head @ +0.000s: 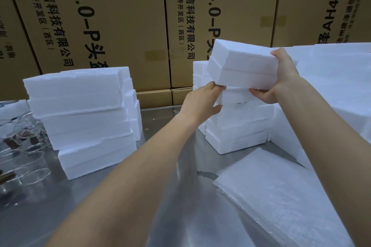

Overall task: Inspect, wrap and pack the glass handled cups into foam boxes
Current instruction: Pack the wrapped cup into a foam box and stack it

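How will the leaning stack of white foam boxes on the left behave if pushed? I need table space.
The leaning stack of white foam boxes is stepped and skewed, so it probably topples rather than slides. The boxes look light; the shiny steel table likely offers little grip. Clear glass cups beside it could be hit.

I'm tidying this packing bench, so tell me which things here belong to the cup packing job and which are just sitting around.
Part of the job:
- foam box, held by left hand and right hand
- right foam stack
- left foam stack
- glass cups
- wrap sheets

Just lying about:
- cardboard cartons behind the steel table
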